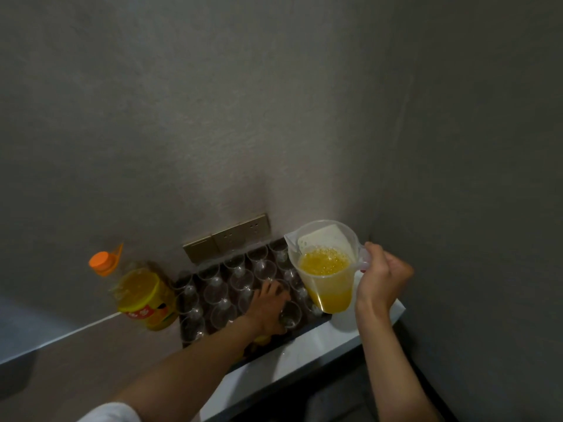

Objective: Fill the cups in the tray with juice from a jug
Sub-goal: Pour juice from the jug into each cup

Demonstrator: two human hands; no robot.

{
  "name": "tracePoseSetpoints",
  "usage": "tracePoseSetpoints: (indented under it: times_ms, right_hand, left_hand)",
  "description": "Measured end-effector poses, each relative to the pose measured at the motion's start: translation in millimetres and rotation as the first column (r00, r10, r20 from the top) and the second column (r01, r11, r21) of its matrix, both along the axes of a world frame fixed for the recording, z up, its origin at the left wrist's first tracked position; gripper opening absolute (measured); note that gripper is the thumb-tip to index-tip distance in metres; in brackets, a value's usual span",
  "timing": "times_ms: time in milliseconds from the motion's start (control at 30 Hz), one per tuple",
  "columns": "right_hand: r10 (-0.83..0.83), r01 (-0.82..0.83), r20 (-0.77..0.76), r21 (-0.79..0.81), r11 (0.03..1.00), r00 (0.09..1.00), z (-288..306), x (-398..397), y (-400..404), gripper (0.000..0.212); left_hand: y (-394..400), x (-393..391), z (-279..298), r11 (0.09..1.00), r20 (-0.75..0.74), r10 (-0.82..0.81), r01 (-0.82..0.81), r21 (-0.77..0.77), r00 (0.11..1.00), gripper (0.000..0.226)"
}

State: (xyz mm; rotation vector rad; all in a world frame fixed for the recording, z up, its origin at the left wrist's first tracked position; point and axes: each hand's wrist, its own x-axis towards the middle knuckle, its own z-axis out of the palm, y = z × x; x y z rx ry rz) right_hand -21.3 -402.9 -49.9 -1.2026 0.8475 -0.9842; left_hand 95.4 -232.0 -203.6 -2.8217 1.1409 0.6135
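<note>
The right hand [382,280], at centre right of the frame, is curled around the handle of a clear plastic measuring jug [326,266] about half full of orange juice. The jug is held off the surface, tilted slightly, its spout pointing to the upper left over the right end of the tray.

The left hand [268,306], lower centre, reaches across the tray and wraps its fingers around one small clear plastic cup [289,313] near the tray's front edge. That cup looks empty or barely filled; the view is too dim to be sure.

The dark rectangular tray [307,328] sits on a pale bench [307,354] against a grey wall, holding rows of matching clear cups [234,281], seemingly all unfilled.

To pour well, the steadied cup should stay upright while the spout comes directly over its mouth, low and close. The jug should tip slowly, since its wide lip could splash neighbouring cups.

At left stands a large plastic juice bottle with an orange cap [140,293]. Above the tray, brass-coloured wall sockets [227,237].
</note>
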Motion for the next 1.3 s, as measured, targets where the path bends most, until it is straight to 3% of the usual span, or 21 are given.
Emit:
tracePoseSetpoints:
  times_ms: [133, 300, 533, 633, 767, 933, 1033, 1200, 1300]
  right_hand:
    - [0.011, -0.011, -0.011, -0.016, 1.000, 1.000, -2.1, -3.1, -2.1, 0.037]
    - [0.012, -0.013, -0.021, -0.029, 0.999, 1.000, -3.9, -3.2, -2.7, 0.042]
    - [0.039, -0.038, 0.006, -0.032, 0.999, 0.999, 3.5, -1.3, -0.6, 0.043]
    - [0.058, -0.057, 0.020, -0.042, 0.998, 0.998, 8.1, 0.3, 2.9, 0.045]
    - [0.097, -0.096, 0.014, -0.058, 0.994, 0.995, 17.2, 4.3, 9.3, 0.047]
    - [0.157, -0.157, -0.004, -0.083, 0.984, 0.988, 31.0, 13.9, 14.5, 0.049]
    - [0.200, -0.198, 0.005, -0.111, 0.974, 0.980, 40.5, 22.1, 18.1, 0.050]
    - [0.292, -0.292, -0.025, -0.155, 0.944, 0.956, 58.8, 35.4, 20.4, 0.035]
    - [0.337, -0.343, -0.066, -0.187, 0.921, 0.939, 70.2, 44.1, 21.6, 0.036]
  left_hand:
    - [-0.5, -3.5, 0.5, 0.999, -0.009, 0.016, -0.016, -0.035, 1.000, 0.081]
    - [7.2, -10.0, 12.6, 0.974, -0.017, 0.067, -0.069, -0.217, 0.998, 0.070]
    - [20.8, -20.9, 38.8, 0.863, -0.102, 0.186, -0.213, -0.459, 0.977, 0.065]
    - [25.8, -26.1, 47.8, 0.742, -0.227, 0.266, -0.349, -0.572, 0.937, 0.063]
    - [24.3, -38.0, 68.1, 0.475, -0.408, 0.316, -0.515, -0.713, 0.856, 0.059]
    - [29.5, -45.1, 88.2, 0.199, -0.424, 0.447, -0.551, -0.811, 0.787, 0.064]
    - [37.8, -43.1, 99.5, 0.093, -0.436, 0.513, -0.553, -0.828, 0.739, 0.065]
    - [44.5, -38.1, 123.2, -0.047, -0.501, 0.525, -0.565, -0.824, 0.688, 0.072]
    - [48.1, -36.6, 136.5, -0.127, -0.515, 0.527, -0.537, -0.834, 0.676, 0.059]
